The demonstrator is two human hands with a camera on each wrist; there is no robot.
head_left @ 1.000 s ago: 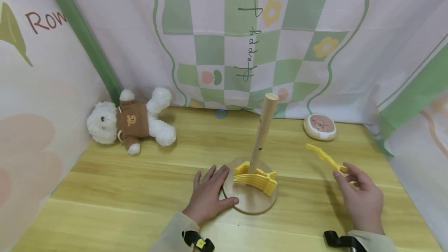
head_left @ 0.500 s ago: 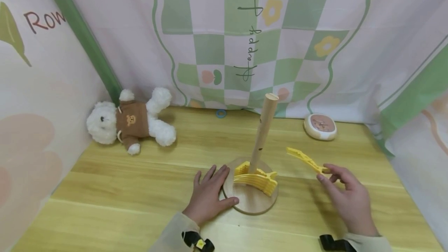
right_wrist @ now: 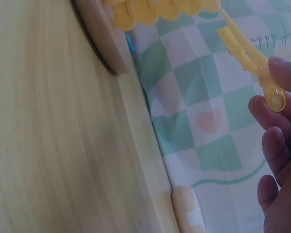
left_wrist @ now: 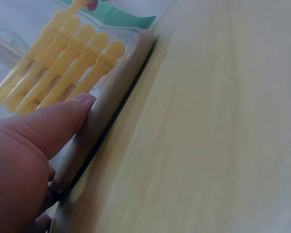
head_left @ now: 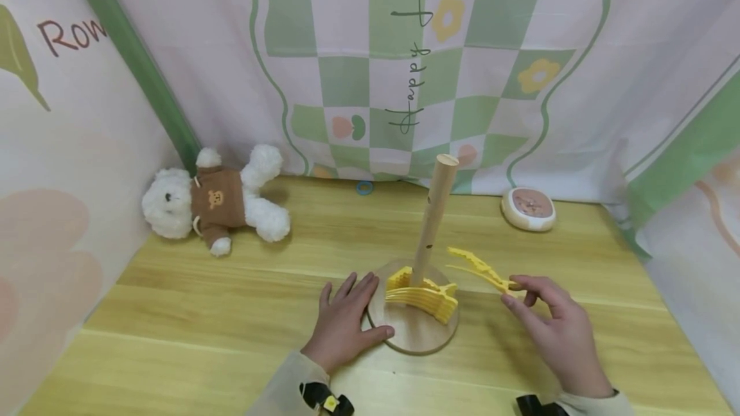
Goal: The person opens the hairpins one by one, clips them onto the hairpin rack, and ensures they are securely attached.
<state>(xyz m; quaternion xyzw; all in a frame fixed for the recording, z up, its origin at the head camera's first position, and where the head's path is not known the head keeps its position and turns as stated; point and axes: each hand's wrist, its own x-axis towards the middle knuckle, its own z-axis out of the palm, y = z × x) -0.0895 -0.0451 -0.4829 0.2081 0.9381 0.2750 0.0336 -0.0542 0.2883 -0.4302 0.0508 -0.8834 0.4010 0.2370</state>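
Note:
My left hand (head_left: 342,329) rests on the left rim of a round wooden base (head_left: 417,337), fingers fairly straight and thumb spread along the front edge. A wooden post (head_left: 435,214) rises from that base, leaning slightly right in the head view. Several yellow plastic clips (head_left: 424,302) are stacked low around the post, their rounded ends in a row in the left wrist view. To the right, my right hand (head_left: 561,331) pinches another yellow clip (right_wrist: 263,77) near its round joined end, between thumb and index finger. Its two arms spread apart and point at the post without touching it.
A white plush toy (head_left: 216,201) in a brown top lies at the back left. Near the curtain (head_left: 345,82) are a small blue ring (head_left: 364,188) and a cream rounded device (head_left: 528,209). The wooden table (head_left: 202,332) runs beneath everything.
My right hand has moved left with the pinched clip, bringing its arms close to the post. Those arms now show spread apart. My left hand and the base stay put.

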